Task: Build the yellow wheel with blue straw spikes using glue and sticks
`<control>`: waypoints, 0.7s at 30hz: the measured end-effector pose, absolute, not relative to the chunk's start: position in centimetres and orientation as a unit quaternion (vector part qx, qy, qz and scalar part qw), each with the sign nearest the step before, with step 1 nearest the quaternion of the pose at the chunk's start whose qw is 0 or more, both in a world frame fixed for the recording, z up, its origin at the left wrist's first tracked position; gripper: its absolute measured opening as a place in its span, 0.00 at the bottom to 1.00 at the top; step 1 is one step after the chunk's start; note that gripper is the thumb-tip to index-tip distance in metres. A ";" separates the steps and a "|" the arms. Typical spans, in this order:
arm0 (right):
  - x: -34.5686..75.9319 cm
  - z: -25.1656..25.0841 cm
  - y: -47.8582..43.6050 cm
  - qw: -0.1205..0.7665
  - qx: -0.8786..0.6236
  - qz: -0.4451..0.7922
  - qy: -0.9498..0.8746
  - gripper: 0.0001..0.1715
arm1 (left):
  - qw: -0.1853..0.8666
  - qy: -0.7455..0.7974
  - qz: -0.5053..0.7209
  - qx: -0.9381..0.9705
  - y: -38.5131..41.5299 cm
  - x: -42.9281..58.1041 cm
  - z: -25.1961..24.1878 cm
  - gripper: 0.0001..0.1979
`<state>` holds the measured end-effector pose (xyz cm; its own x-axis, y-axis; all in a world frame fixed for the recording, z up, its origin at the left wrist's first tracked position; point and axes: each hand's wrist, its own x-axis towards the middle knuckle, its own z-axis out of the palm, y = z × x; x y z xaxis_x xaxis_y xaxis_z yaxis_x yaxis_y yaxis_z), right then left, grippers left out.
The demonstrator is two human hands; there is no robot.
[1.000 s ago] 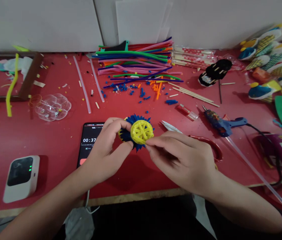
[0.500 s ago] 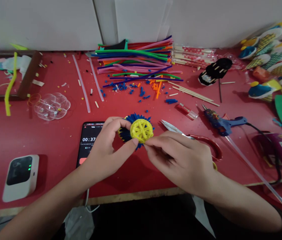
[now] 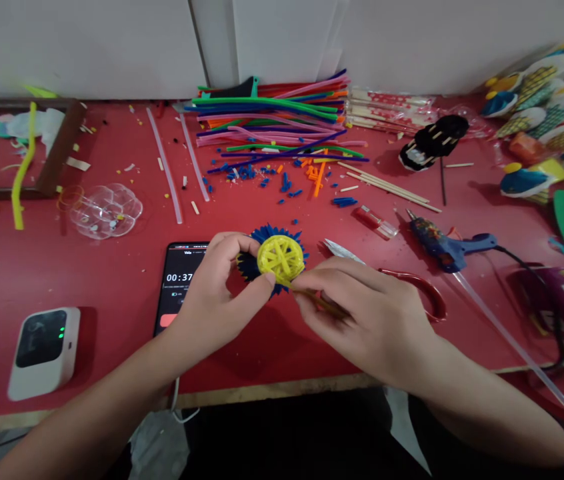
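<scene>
My left hand pinches a small craft wheel: a yellow spoked disc set on a spiky blue disc, held just above the red table. Thumb and forefinger close round its left and lower edge. My right hand is closed on a thin wooden stick whose tip touches the wheel's lower right rim. Both forearms come in from the bottom edge.
A phone showing a timer lies under my left hand. Red-handled scissors and a blue glue gun lie to the right. Coloured straws are piled at the back, with cut bits scattered. A white device sits front left.
The stick now shows between my right fingers, pointing at the wheel's rim. The wheel has turned slightly in my left hand. Both hands stay in place.
</scene>
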<state>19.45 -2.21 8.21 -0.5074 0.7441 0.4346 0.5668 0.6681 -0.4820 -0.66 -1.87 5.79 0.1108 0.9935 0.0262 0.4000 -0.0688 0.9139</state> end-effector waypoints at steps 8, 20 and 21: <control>21.1 8.9 -1.6 0.266 -0.347 0.151 -0.887 0.10 | 0.412 0.556 0.374 0.617 -1.9 -0.7 5.6 0.09; 21.1 8.6 -0.7 0.279 -0.309 -0.010 -0.909 0.13 | 0.415 0.552 0.374 0.620 -1.8 -0.5 5.8 0.08; 21.1 8.6 -0.6 0.288 -0.306 -0.022 -0.907 0.12 | 0.415 0.550 0.374 0.620 -1.8 -0.5 5.8 0.08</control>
